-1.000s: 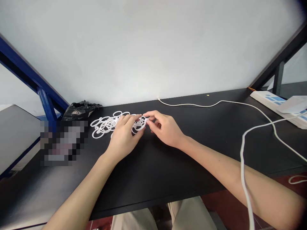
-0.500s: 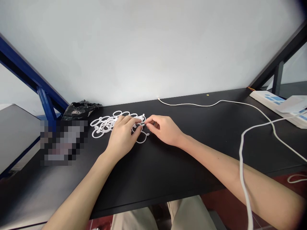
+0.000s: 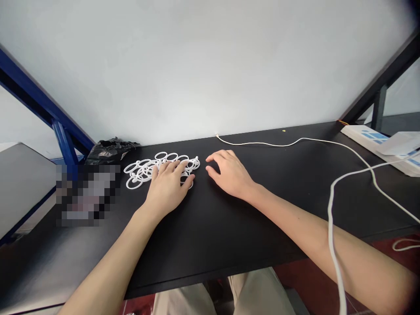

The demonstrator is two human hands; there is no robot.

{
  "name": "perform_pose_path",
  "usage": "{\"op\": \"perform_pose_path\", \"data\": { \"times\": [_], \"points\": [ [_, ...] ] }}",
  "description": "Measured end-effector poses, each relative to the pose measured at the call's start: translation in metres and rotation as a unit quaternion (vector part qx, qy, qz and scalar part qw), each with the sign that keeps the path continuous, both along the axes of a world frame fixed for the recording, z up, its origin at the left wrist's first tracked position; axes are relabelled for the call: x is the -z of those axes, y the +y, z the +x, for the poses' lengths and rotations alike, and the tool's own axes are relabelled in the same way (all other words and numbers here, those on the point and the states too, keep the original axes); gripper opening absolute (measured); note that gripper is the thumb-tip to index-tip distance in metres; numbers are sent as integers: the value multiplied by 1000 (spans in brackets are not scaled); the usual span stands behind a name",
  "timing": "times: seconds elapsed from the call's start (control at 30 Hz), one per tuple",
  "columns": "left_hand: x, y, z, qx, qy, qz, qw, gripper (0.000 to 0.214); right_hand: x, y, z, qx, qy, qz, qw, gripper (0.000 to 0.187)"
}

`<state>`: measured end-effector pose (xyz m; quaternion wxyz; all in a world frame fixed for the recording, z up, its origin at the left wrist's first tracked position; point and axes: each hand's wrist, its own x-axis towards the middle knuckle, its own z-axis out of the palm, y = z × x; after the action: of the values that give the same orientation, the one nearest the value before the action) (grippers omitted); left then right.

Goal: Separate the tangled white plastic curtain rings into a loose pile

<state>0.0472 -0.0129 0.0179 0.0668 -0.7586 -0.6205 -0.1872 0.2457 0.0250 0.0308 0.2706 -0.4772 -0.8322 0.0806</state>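
A pile of thin white rings [image 3: 134, 183], several with small knobs on them, lies on the black table [image 3: 203, 232] left of the middle. Over the right part of this pile rests my left hand [image 3: 167, 186], fingers spread and palm down, hiding some of the rings. My right hand [image 3: 231, 175] is just to the right of the pile, thumb and fingers apart with nothing between them. A small gap separates its fingertips from the nearest ring.
A crumpled black plastic bag [image 3: 111, 149] lies at the back left, beside a blue metal frame [image 3: 65, 140]. The white cable [image 3: 285, 144] runs across the right side and passes over my right forearm. White-and-blue boxes [image 3: 370, 135] sit at the far right.
My right hand has drawn back from the rings, and its thumb and fingers have spread. My left hand has flattened over the pile. The ring nearest me has shifted back under the left hand.
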Motion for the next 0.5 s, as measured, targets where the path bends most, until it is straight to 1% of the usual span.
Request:
{"op": "perform_pose_path", "data": {
  "times": [0.1, 0.17, 0.23, 0.3, 0.37, 0.43, 0.5],
  "points": [
    [-2, 2, -2, -6, -7, 12, 1000, 38, 1, 3, 4, 64, -86, -42, 993, 48],
    [-3, 3, -2, -6, -11, 30, 999, 36, 2, 4, 6, 81, -124, -71, 986, 56],
    [-5, 2, -2, 7, -23, 56, 998, 33, 2, 5, 8, 79, -142, -88, 983, 57],
    [-7, 0, 1, 43, -49, 86, 994, 29, 1, 6, 8, 73, -150, -94, 981, 57],
    [-9, -3, 7, 102, -81, 102, 986, 24, 0, 7, 9, 68, -156, -93, 981, 57],
    [-10, -6, 13, 163, -102, 88, 977, 21, 0, 7, 10, 65, -160, -87, 981, 57],
    [-9, -8, 17, 197, -100, 43, 974, 22, 1, 8, 11, 63, -161, -82, 981, 56]
  ]
}}
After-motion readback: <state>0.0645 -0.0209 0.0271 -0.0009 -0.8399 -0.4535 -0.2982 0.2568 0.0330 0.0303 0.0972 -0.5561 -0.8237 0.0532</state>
